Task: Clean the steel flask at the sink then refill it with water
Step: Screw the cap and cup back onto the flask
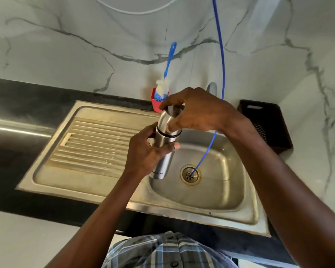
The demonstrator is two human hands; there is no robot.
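A steel flask (163, 144) with a black ring below its cap is held tilted over the left side of the steel sink basin (220, 190). My left hand (143, 153) grips the flask's body around the middle. My right hand (191, 111) comes from above and grips the steel cap (167, 120), thumb on its side. The tap (212, 88) is mostly hidden behind my right hand. A thin blue hose (221, 55) hangs from above and ends in the drain (190, 174).
A blue-handled bottle brush (165, 82) stands in a red holder (156, 102) at the back of the sink. The ribbed drainboard (93, 140) lies to the left. A dark plastic basket (267, 124) sits on the right of the black counter (17, 97).
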